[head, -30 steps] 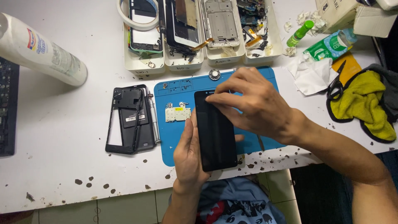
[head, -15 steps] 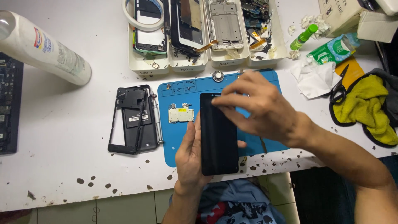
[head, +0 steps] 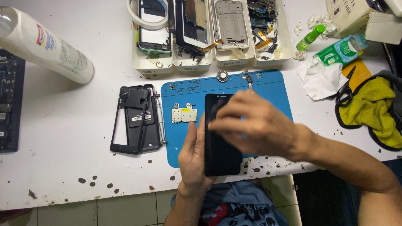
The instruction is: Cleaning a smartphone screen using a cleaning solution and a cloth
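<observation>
Rubbing the dark phone screen, the upper hand now lower on the glass

Holding the black rectangular phone with its glossy glass front (head: pixel 222 146) over the near edge of the blue rubbery work mat (head: pixel 272 90), the person braces it from below with the left hand (head: pixel 193 157), palm and fingers cupped along the phone's left side. The right hand (head: pixel 257 127) lies across the glass, fingers curled and pressed flat on it; motion blur smears the fingertips. A second ago those fingers sat at the phone's top corner; now they cover its upper middle, so I judge a wiping or pressing stroke is running down the face.

On the mat just left of the phone lies a small pale circuit board (head: pixel 184 113), flat and studded with metal shields. Beside the mat on the white speckled table (head: pixel 63 125) rests a matte black plastic phone frame (head: pixel 136 119), open in the middle. White plastic trays (head: pixel 209 65) of stripped phone parts stand beyond the mat, a white plastic bottle (head: pixel 46 46) lies on its side far left, and a soft yellow cloth (head: pixel 370 109) sits crumpled at right.
</observation>
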